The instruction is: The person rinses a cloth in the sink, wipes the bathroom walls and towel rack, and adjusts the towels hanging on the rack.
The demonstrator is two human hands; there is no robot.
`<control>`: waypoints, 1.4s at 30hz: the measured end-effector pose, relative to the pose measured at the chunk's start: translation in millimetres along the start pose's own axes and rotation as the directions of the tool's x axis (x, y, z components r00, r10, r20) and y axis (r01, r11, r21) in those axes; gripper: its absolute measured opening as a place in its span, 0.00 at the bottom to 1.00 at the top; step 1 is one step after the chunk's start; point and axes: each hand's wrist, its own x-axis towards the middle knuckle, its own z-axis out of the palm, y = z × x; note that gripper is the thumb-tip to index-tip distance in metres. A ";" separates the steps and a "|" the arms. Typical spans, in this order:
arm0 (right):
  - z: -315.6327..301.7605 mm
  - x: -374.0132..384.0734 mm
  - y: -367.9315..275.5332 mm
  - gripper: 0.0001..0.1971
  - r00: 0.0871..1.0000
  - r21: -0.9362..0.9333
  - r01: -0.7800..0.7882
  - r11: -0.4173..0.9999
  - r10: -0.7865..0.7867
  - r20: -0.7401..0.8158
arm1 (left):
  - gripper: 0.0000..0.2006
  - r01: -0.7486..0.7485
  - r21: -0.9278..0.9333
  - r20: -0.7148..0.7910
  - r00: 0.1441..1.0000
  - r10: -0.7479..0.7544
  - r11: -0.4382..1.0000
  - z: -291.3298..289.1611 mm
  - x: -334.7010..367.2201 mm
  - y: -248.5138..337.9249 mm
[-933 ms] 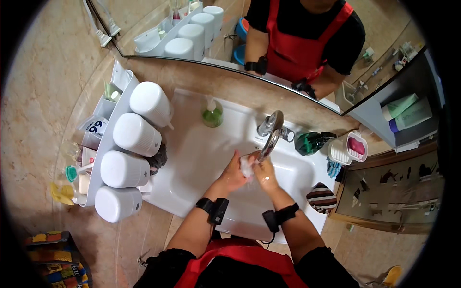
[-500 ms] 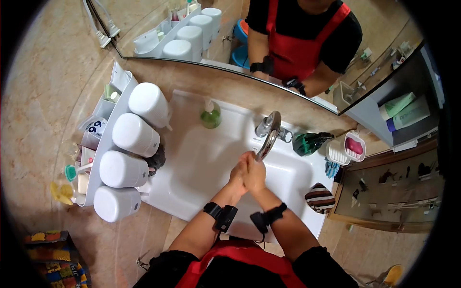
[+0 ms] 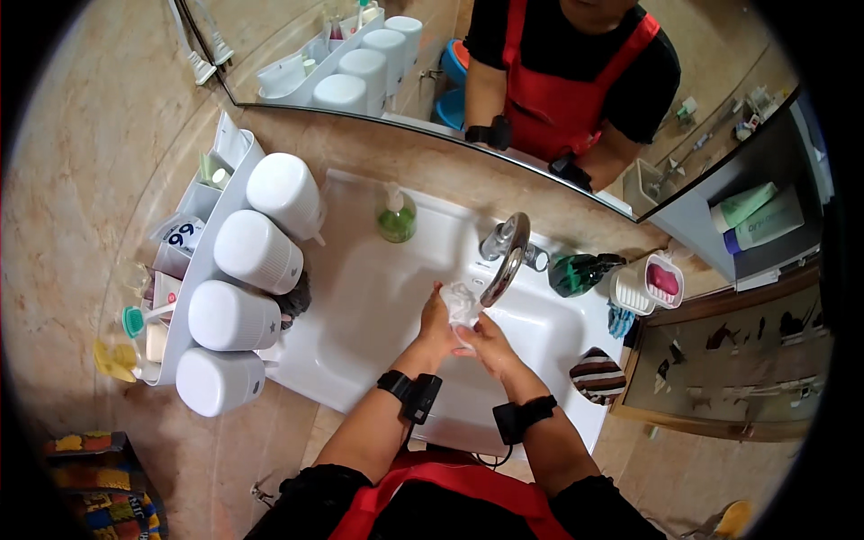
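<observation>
My left hand (image 3: 436, 326) and my right hand (image 3: 489, 347) are cupped together over the white sink (image 3: 355, 306), just in front of the chrome tap (image 3: 506, 261). Between the palms lies a white, rippled patch of what looks like water (image 3: 462, 303), close to the spout's end. It hides part of the left fingers. The left hand curves around its left side, while the right thumb and fingers close in from the lower right. A black band with a small box circles each wrist.
Four white cups (image 3: 238, 325) hang from a white wall rack (image 3: 199, 247) on the left. A green soap bottle (image 3: 396, 216) stands at the back rim. Right of the tap are a dark green bottle (image 3: 580, 273), a soap dish (image 3: 661, 281) and a striped cloth (image 3: 598, 375). A mirror (image 3: 432, 76) spans the wall.
My hands were pressed together under the spout. They have parted into a cup, the right moving slightly right and toward me, and the white watery patch now shows between them.
</observation>
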 end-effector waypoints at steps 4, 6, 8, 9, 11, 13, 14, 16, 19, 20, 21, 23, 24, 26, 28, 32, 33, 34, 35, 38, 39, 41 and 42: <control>-8.0 -1.6 -30.2 0.18 0.936 -0.291 0.314 0.904 -0.346 -0.064 | 0.17 -0.024 0.241 -0.163 0.985 0.064 0.970 -12.7 -1.4 11.1; -1.3 -8.6 -46.5 0.17 0.799 -0.639 0.512 0.574 -0.592 0.108 | 0.18 0.011 0.121 0.036 0.999 -0.015 0.993 -22.6 -2.4 8.2; 20.8 -22.5 -49.5 0.15 0.799 -0.516 0.588 0.623 -0.549 0.248 | 0.23 0.057 0.047 0.222 0.973 -0.066 0.997 -28.6 5.4 1.4; 37.3 -30.4 -45.0 0.11 0.740 -0.552 0.644 0.530 -0.613 0.276 | 0.23 0.063 0.083 0.271 0.959 -0.083 0.995 -34.2 7.6 -0.9; 58.5 -35.3 -41.3 0.07 0.670 -0.636 0.661 0.398 -0.694 0.263 | 0.18 -0.035 0.121 0.356 0.934 -0.010 0.992 -40.2 11.6 -12.7; 64.3 -30.4 -40.6 0.07 0.631 -0.710 0.615 0.341 -0.753 0.185 | 0.15 -0.056 0.119 0.354 0.935 0.011 0.991 -40.7 12.8 -25.8; 63.9 -24.1 -40.8 0.07 0.629 -0.765 0.576 0.289 -0.755 0.188 | 0.15 -0.085 0.054 0.411 0.910 0.056 0.995 -39.2 12.8 -30.0; 49.3 -10.6 -44.5 0.09 0.718 -0.891 0.395 0.225 -0.681 0.146 | 0.15 0.043 -0.032 0.171 0.985 -0.037 0.999 -32.7 13.2 -36.7; 35.7 0.5 -40.5 0.10 0.754 -0.901 0.316 0.296 -0.655 0.049 | 0.15 0.030 0.181 -0.053 0.998 -0.021 0.983 -23.5 12.1 -37.3; 35.7 1.0 -35.5 0.11 0.743 -0.882 0.278 0.381 -0.667 -0.054 | 0.15 -0.008 0.178 0.034 0.999 0.002 0.984 -22.2 11.4 -35.0; 37.6 -0.1 -28.4 0.12 0.675 -0.897 0.354 0.264 -0.736 0.050 | 0.15 0.026 0.109 0.121 0.992 -0.039 0.994 -22.8 10.3 -30.9; 41.6 -0.4 -15.5 0.15 0.749 -0.704 0.532 0.470 -0.650 0.131 | 0.15 0.108 0.003 0.224 0.969 -0.106 0.994 -24.2 7.8 -25.5; 42.1 1.6 -10.7 0.17 0.737 -0.562 0.623 0.544 -0.649 0.189 | 0.15 0.129 -0.034 0.326 0.939 -0.111 0.991 -25.4 6.1 -23.5; 28.5 12.7 -11.0 0.14 0.798 -0.745 0.449 0.492 -0.596 0.088 | 0.15 0.202 -0.026 0.024 0.979 -0.201 0.979 -25.3 5.0 -24.1; 4.4 24.7 -18.5 0.12 0.833 -0.893 0.169 0.416 -0.545 -0.096 | 0.16 0.139 0.278 -0.100 0.988 -0.115 0.951 -25.8 3.8 -24.2; -24.4 27.7 -35.9 0.13 0.946 -0.332 0.260 0.907 -0.308 -0.101 | 0.18 -0.022 0.430 0.029 1.000 0.010 0.903 -38.2 -2.3 -9.9; -25.5 22.5 -40.3 0.13 0.959 -0.204 0.253 0.946 -0.273 -0.078 | 0.20 -0.092 0.440 0.028 0.996 0.089 0.893 -45.4 -6.7 -1.6; -23.8 16.3 -45.5 0.12 0.969 -0.070 0.238 0.969 -0.242 -0.051 | 0.23 -0.116 0.497 -0.051 0.985 0.162 0.860 -49.5 -9.9 2.5; -18.5 8.8 -49.4 0.12 0.934 -0.079 0.354 0.932 -0.356 -0.008 | 0.26 -0.063 0.488 -0.079 0.990 0.115 0.870 -53.8 -14.1 7.5; -3.0 -15.4 -59.7 0.07 0.879 -0.243 0.476 0.845 -0.470 0.086 | 0.27 0.256 0.493 -0.098 0.966 -0.239 0.832 -50.5 -19.2 13.3; -0.5 -23.8 -61.4 0.11 0.905 -0.243 0.425 0.872 -0.409 0.114 | 0.27 0.295 0.454 -0.112 0.955 -0.275 0.840 -44.8 -18.5 12.1; 1.1 -41.9 -58.5 0.09 0.920 -0.362 0.391 0.846 -0.343 0.190 | 0.26 0.369 0.382 -0.189 0.929 -0.319 0.847 -27.4 -14.0 1.6; -0.5 -50.5 -55.6 0.08 0.922 -0.419 0.383 0.823 -0.314 0.226 | 0.25 0.289 0.325 -0.145 0.956 -0.255 0.900 -20.9 -13.1 -0.6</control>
